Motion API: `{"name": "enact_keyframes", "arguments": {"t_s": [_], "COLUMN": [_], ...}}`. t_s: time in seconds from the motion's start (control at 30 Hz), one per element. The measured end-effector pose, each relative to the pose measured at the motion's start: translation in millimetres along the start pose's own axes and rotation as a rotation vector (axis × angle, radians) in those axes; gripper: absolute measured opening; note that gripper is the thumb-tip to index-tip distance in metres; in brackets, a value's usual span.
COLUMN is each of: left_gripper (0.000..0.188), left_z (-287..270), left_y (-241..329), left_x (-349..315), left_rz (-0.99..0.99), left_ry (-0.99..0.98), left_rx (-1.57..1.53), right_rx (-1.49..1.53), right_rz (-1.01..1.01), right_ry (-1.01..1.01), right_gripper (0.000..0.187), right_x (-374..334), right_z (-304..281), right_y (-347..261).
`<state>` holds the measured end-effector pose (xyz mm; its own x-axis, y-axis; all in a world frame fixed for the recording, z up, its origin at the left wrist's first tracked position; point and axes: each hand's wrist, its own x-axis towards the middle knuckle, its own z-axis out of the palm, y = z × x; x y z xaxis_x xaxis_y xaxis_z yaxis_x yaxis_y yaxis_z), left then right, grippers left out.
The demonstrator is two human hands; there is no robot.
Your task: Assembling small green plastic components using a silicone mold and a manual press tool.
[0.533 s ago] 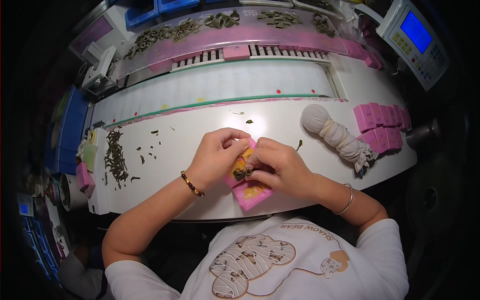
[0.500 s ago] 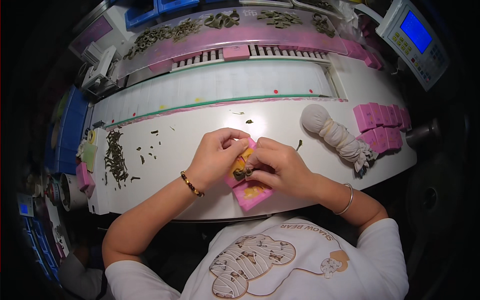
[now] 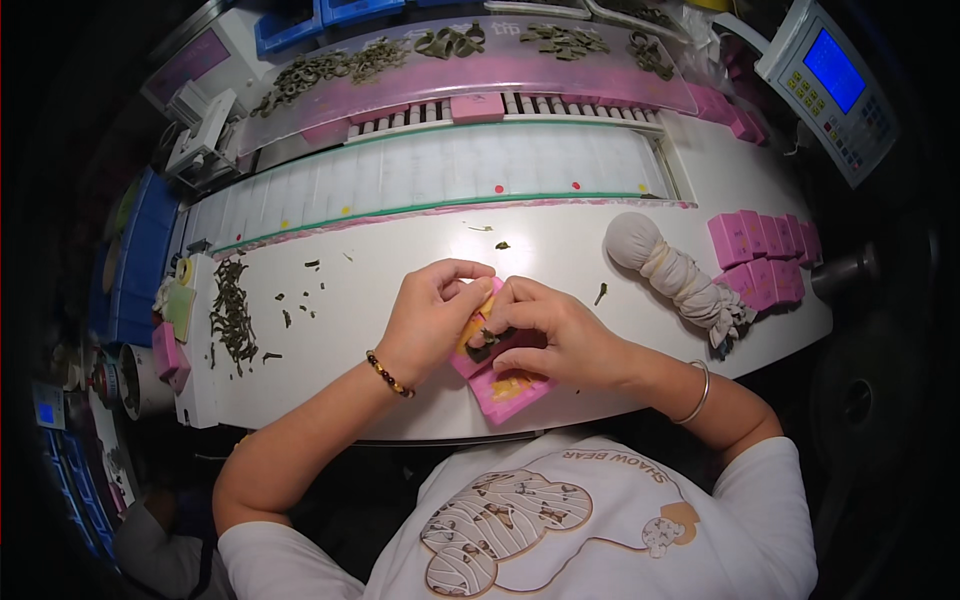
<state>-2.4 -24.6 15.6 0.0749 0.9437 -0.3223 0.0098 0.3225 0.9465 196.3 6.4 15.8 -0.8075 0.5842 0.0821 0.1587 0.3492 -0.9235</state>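
Note:
A pink rubber mould (image 3: pixel 520 400) with yellow inner faces lies opened out between my hands, near the front of the white table. Closed on its far left side is my left hand (image 3: pixel 430 315), thumb and fingers gripping the edge. From the right, my right hand (image 3: pixel 560 335) bends over the mould, its thumb and fingertips curled around a small dark green piece (image 3: pixel 487 350) on the yellow face. The fingers partly cover this piece, so its full shape is hidden.
Dark green scraps (image 3: pixel 235 320) are heaped at the left. To the right lie a tied white cloth bundle (image 3: pixel 670 275) and stacked pink blocks (image 3: pixel 760 255). A green-edged conveyor (image 3: pixel 420 165) crosses behind, below a shelf of green pieces (image 3: pixel 450 40). A keypad display (image 3: pixel 830 85) stands far right.
My right thumb and index finger have spread slightly apart around the green piece and shifted a little. The left hand keeps its grip. Coloured dots on the conveyor have moved.

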Motion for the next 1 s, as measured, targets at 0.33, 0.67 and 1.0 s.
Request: {"name": "enact_keyframes", "arguments": {"t_s": [0.33, 0.67, 1.0], "left_gripper": [0.024, 0.021, 0.02], "left_z": [1, 5, 10], "left_y": [-4, -4, -5], "left_x": [0, -3, -3], "left_rz": [0.056, 0.054, 0.086], "left_ry": [0.022, 0.036, 0.061], "left_rx": [0.03, -0.025, -0.031], "right_rx": [0.192, 0.022, -0.183], "right_rz": [0.074, 0.105, 0.125], "right_ry": [-0.028, 0.042, 0.046], "right_gripper": [0.022, 0.024, 0.02], "right_x": [-2, 2, 10], "right_z": [-1, 3, 5], "right_y": [-1, -7, -13]}}
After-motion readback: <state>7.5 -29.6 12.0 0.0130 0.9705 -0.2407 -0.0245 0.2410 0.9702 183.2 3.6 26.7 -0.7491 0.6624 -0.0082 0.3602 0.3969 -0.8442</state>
